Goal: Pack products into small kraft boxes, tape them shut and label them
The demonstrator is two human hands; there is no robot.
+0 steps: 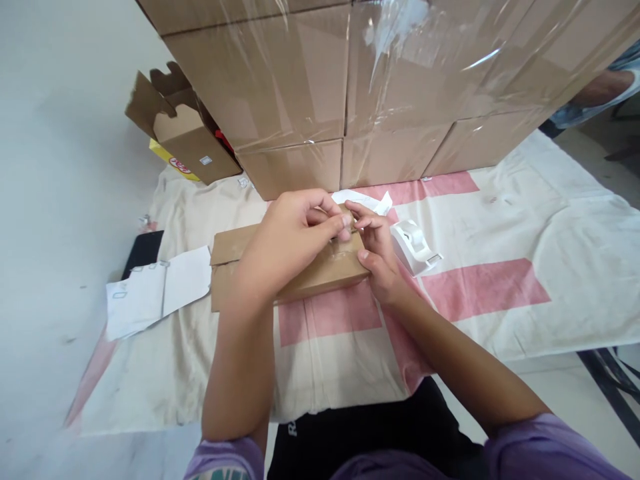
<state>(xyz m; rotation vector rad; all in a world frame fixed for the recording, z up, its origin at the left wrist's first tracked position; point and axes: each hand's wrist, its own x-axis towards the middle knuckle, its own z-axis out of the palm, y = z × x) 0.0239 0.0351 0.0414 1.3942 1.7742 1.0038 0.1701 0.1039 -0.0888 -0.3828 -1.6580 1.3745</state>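
A small brown cardboard box [320, 277] lies flat on the cloth, its left-hand flaps [234, 244] spread. My left hand [300, 233] is over the box's right end, thumb and fingertips pinched together; what is between them, if anything, is too small to tell. A shiny patch like clear tape [342, 255] shows just below those fingertips. My right hand [377, 250] grips the box's right end, its thumb against the near corner and the fingers bent over the far side. Close by on the right stands a white tape dispenser [413, 245].
Large cartons [295, 87] wrapped in clear film are stacked at the back. An open carton [193, 137] stands at back left. White papers [160, 290] and a dark flat object [143, 252] lie left. Another paper [367, 200] lies behind my hands. A person's arm [603, 88] shows far right.
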